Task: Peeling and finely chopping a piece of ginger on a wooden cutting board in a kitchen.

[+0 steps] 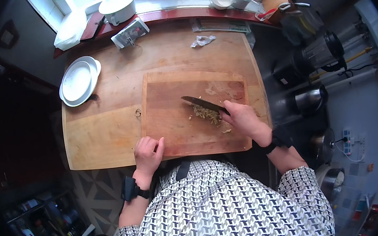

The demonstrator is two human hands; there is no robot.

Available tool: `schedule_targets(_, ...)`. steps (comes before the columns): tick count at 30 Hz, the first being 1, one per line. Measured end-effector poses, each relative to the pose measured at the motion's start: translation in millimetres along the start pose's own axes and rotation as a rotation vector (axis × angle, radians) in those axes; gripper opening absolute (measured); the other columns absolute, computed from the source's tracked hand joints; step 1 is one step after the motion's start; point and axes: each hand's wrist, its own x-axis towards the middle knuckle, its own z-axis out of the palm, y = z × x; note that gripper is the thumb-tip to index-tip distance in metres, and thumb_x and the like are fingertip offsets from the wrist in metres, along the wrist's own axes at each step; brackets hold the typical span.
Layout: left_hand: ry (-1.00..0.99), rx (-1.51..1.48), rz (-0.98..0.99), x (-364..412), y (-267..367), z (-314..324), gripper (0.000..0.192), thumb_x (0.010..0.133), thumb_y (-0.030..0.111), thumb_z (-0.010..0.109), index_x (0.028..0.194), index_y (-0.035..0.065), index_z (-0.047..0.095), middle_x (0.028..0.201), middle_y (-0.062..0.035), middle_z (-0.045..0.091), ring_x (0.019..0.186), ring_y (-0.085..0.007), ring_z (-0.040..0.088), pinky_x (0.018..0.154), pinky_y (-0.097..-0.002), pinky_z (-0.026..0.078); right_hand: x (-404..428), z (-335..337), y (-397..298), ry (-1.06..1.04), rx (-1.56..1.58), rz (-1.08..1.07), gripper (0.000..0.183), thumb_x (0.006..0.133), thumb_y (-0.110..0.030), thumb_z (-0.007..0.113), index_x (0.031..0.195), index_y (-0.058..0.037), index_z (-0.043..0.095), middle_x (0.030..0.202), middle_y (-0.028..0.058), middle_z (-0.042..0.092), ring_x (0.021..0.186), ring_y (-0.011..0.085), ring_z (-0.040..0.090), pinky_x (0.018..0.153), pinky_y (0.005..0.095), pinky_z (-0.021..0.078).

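Note:
My right hand (243, 119) grips a kitchen knife (204, 102) by its handle, the blade pointing to the left. Finely chopped pale yellow-green pieces (207, 115), of a food I cannot name, lie heaped against and just below the blade. A few stray bits are scattered around the heap. All of it is on a wooden cutting board (172, 119), which rests on a wooden table. My left hand (149, 152) is curled into a loose fist at the board's front left corner. Its fingertips are hidden, and nothing shows in it.
White plates (77, 81) are stacked on the table (102, 136) at the far left. A crumpled plastic wrapper (203, 40) and a tipped packet (130, 33) lie at the back. A pot (117, 8) stands on the windowsill. To the right are a blender (311, 56) and a metal kettle (310, 99).

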Motion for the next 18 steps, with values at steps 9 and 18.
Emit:
schedule_targets(9,0.003,0.078,-0.005,1.7,-1.0,1.4,0.029,0.084,0.015,0.076,0.064,0.0073,0.056,0.067,-0.0098,0.054,0.066,-0.0317,0.056,0.061,-0.0441,0.044,-4.7,0.5,-7.0,-0.018,0.0,-0.012,0.022,0.095,-0.024,0.065,0.096,-0.0067,0.053,0.088,0.0173,0.066,0.083,0.0408,0.066,0.07,0.0509,0.0523)
schedule_targets(18,0.016,0.083,0.014,5.3,-0.3,2.7,0.033,0.085,0.014,0.075,0.063,0.007,0.052,0.066,-0.0102,0.052,0.064,-0.0315,0.054,0.059,-0.0435,0.041,-9.2,-6.6,-12.3,0.002,0.025,-0.013,0.021,0.095,-0.024,0.066,0.094,-0.0065,0.055,0.085,0.0166,0.066,0.079,0.0398,0.066,0.068,0.05,0.0526)
